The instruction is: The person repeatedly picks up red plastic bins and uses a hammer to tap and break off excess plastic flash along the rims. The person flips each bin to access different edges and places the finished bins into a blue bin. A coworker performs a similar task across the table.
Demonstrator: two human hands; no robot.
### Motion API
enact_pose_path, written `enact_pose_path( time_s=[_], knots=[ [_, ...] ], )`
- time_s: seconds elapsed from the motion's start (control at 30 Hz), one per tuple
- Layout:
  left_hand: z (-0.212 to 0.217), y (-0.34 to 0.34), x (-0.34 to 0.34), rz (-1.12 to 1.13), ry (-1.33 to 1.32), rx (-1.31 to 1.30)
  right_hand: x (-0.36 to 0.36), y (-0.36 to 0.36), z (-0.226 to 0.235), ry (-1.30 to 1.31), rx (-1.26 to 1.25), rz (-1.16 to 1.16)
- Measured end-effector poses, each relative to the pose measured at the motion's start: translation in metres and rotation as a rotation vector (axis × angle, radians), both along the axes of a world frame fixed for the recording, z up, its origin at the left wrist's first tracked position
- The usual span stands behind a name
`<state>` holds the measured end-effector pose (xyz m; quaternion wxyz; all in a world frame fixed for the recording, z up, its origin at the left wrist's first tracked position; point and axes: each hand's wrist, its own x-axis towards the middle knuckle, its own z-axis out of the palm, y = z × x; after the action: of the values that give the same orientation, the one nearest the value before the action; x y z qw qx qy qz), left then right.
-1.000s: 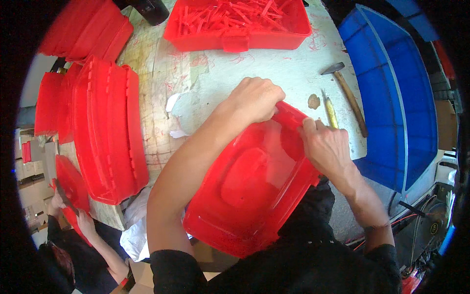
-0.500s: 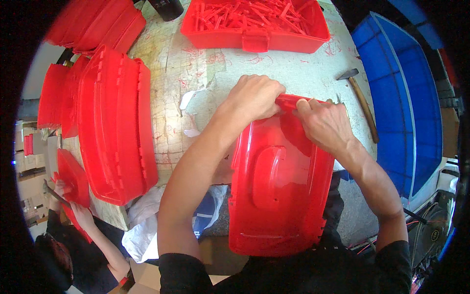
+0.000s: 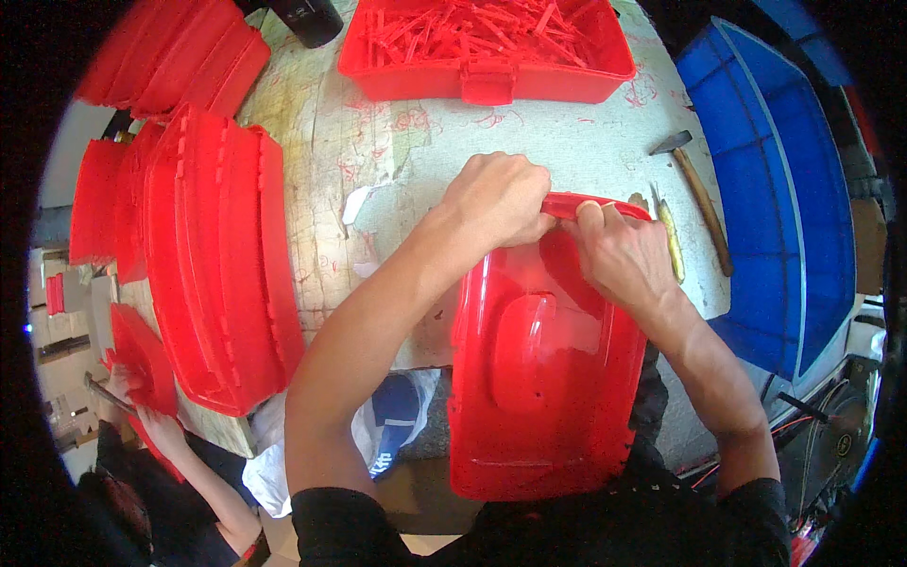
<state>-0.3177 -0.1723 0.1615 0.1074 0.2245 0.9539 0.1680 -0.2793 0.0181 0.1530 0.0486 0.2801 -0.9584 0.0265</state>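
A large red moulded plastic panel [image 3: 543,369] with a raised oval bump lies lengthwise from my lap up onto the worn table [image 3: 378,142]. My left hand [image 3: 496,198] is closed over the panel's far edge on its left side. My right hand [image 3: 624,250] grips the same far edge just to the right, fingers curled on the rim. Both forearms reach in from the lower edge.
A red tray [image 3: 487,52] of thin red plastic strips stands at the back. Stacked red panels [image 3: 222,265] fill the left side. A hammer [image 3: 699,194] and a yellow-handled tool [image 3: 669,241] lie right. Blue bins [image 3: 779,198] stand far right. Another person's hand [image 3: 156,425] works at lower left.
The red panel has swung from a slanted position to lie straight toward me. Both hands stayed on its far edge and moved closer together.
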Motion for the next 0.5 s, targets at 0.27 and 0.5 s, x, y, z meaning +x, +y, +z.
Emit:
enact_pose_path(
  time_s=[0.27,0.5],
  knots=[
    [0.000,0.002,0.003,0.025,0.029,-0.096,-0.023,-0.010,0.015,-1.268,-0.754,-0.446],
    [0.000,0.003,0.002,-0.016,0.063,-0.123,-0.005,-0.024,0.021,-1.405,-1.162,-0.729]
  ],
)
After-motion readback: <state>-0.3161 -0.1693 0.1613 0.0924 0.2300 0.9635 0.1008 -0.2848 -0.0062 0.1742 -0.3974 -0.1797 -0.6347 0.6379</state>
